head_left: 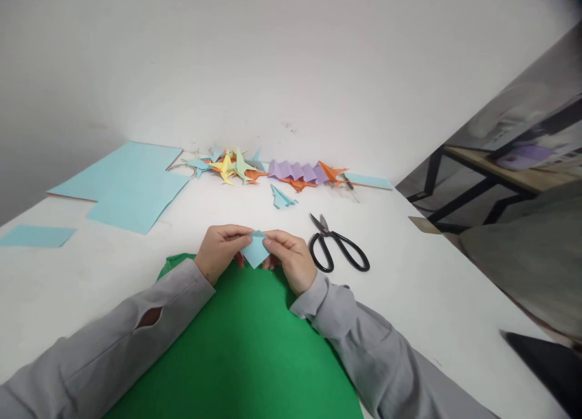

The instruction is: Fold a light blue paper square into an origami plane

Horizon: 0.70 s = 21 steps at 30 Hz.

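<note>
A small light-blue piece of folded paper [255, 251] is held between both hands, with one pointed corner facing me. My left hand [221, 249] pinches its left side between thumb and fingers. On the right side, my right hand [292, 258] grips it the same way, thumb on top. Both hands are over the far end of a green sheet [254, 346]. Scissors with black handles [339, 244] lie slightly open on the white table, just right of my right hand. Beyond the hands rests a folded light-blue paper shape [282, 197].
Large light-blue sheets [131, 182] and a small blue rectangle [39, 236] lie on the left. Along the wall are several folded paper figures [231, 166] and a pleated purple strip [297, 171]. A dark object [541, 370] sits at the table's right edge.
</note>
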Available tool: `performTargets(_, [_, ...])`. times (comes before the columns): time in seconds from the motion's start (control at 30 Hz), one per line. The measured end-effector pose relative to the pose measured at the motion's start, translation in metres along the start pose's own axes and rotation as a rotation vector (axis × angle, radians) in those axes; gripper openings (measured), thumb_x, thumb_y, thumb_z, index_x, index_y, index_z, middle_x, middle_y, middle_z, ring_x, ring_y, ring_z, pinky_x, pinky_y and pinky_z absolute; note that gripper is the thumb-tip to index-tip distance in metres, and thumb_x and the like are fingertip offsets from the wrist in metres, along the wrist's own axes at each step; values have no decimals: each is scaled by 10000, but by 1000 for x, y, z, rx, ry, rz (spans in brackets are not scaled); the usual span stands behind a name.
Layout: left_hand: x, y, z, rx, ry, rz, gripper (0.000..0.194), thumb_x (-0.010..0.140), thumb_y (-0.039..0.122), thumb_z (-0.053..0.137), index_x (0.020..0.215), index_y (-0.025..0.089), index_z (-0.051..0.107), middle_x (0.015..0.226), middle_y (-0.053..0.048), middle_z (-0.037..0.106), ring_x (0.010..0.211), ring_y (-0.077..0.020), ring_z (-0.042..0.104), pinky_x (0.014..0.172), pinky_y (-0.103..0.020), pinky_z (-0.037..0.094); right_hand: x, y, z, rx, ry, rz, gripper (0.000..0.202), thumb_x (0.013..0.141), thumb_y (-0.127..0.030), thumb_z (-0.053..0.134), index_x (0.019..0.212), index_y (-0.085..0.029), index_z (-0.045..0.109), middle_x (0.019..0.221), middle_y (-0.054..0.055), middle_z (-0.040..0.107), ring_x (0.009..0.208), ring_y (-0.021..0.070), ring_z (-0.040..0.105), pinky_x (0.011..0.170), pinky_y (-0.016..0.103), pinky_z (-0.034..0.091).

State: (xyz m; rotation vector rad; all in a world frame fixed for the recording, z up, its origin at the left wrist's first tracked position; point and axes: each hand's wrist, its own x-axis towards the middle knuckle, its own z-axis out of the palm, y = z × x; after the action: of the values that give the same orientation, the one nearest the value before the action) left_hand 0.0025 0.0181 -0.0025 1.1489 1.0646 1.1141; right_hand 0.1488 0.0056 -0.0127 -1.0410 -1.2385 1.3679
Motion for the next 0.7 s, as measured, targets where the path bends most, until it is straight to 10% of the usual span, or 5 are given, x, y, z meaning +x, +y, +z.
performTargets(0.7, [-2,4,1,10,-39,-18,135,589,214,654,674,111,668,533,3,573,436,-86,480,357,-197,366,-2,-1,2,-72,-20,-62,214,716,-352,589,791,-152,592,455,-47,539,374,84,486,394,200,337])
